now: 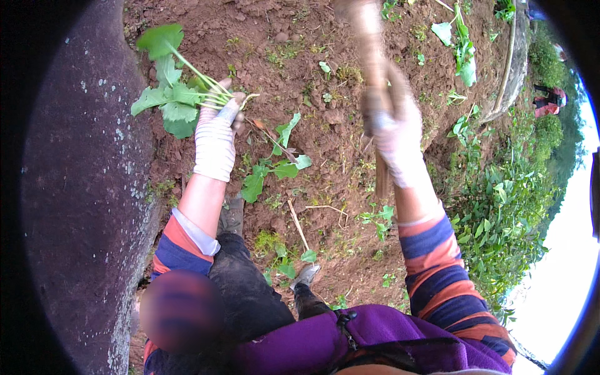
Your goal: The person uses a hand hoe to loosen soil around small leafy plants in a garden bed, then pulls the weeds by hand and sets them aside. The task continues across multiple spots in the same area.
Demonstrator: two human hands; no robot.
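Note:
My left hand (pixel 219 126), in a striped, soiled glove, is closed round the thin stems of a leafy green seedling bunch (pixel 176 96); its leaves point to the left and pale roots stick out at the right. My right hand (pixel 391 117), gloved too and blurred, grips the wooden handle (pixel 382 173) of a tool that reaches up to the top edge of the picture. The tool's head is out of view or too blurred to tell. Below and right of my left hand, a leafy plant (pixel 276 168) stands on the reddish soil (pixel 328 159).
A large dark rock (pixel 89 187) borders the left side. More leafy plants (pixel 464 51) lie at the upper right, near a pale rock (pixel 508 70). Dense green bushes (pixel 497 220) line the right. A person (pixel 549 101) is far off. My shoes (pixel 304 276) rest on the soil.

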